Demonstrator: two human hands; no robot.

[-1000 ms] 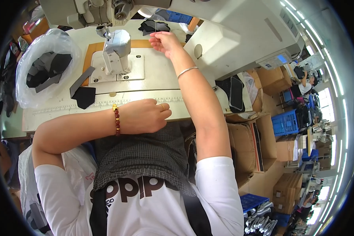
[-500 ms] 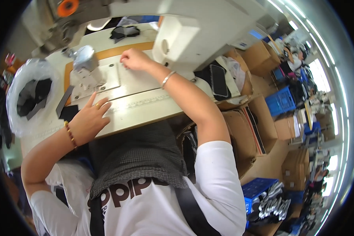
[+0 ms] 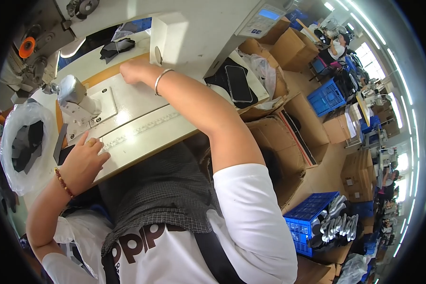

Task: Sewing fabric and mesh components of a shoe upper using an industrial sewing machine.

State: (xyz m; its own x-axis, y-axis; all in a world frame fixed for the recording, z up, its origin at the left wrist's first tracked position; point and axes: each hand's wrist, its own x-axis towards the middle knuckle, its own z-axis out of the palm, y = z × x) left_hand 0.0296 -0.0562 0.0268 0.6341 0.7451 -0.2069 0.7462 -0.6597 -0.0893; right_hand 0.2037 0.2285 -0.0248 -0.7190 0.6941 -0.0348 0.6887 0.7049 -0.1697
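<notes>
My left hand (image 3: 84, 161) lies low over the near edge of the white sewing machine table (image 3: 144, 130), fingers apart, index finger stretched toward the metal clamp head (image 3: 75, 97). A dark strip of fabric (image 3: 60, 143) and another dark piece (image 3: 64, 155) lie beside it, partly covered by the hand. My right hand (image 3: 133, 72) reaches to the back of the metal bed plate (image 3: 142, 99), by the tan strip (image 3: 105, 74) and left of the white machine column (image 3: 168, 42). Its fingers are curled in; whatever they may hold is hidden.
A clear plastic bag (image 3: 8, 163) with dark fabric pieces stands at the left. Dark scraps (image 3: 117, 48) lie behind the bed. At right are a phone (image 3: 238, 84) on black fabric, open cardboard boxes (image 3: 312, 124) and a blue crate (image 3: 303, 227) beside stacked goods.
The view has turned, so the table sits farther left. My right hand has reached farther back, onto the tan strip. My left hand stays beside the dark pieces.
</notes>
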